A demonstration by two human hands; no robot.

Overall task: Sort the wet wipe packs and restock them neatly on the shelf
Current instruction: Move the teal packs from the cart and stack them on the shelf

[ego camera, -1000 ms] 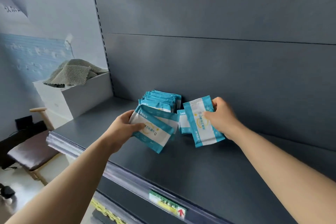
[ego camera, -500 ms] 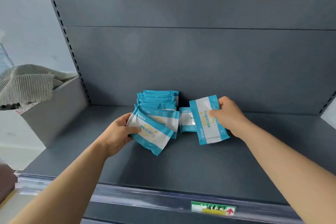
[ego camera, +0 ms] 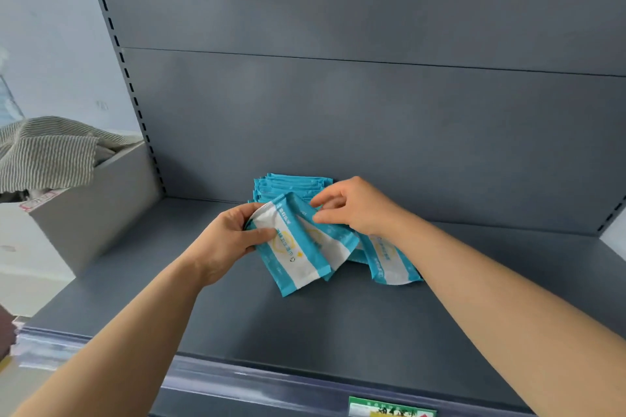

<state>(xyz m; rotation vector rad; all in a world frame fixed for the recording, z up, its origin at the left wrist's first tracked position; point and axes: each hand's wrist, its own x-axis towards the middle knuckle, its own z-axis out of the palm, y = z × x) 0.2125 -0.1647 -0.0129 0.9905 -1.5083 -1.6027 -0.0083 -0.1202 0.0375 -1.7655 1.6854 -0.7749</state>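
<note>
Blue-and-white wet wipe packs lie on a dark grey shelf (ego camera: pixel 305 322). A row of several packs (ego camera: pixel 293 183) stands against the back panel. My left hand (ego camera: pixel 227 242) grips two overlapping packs (ego camera: pixel 294 252) by their left end, tilted just above the shelf. My right hand (ego camera: pixel 359 206) reaches over from the right, and its thumb and forefinger pinch the upper edge of the rear pack of that pair. One more pack (ego camera: pixel 389 262) lies flat on the shelf under my right wrist, partly hidden by it.
A grey box (ego camera: pixel 88 210) holding a striped cloth (ego camera: pixel 44 152) stands left of the shelf upright. A price label (ego camera: pixel 389 411) sits on the shelf's front rail. Bare shelf surface stretches in front of and to the right of the packs.
My right hand has let go of its pack, which now lies on the shelf, and moved left onto the packs in my left hand. The view has shifted right.
</note>
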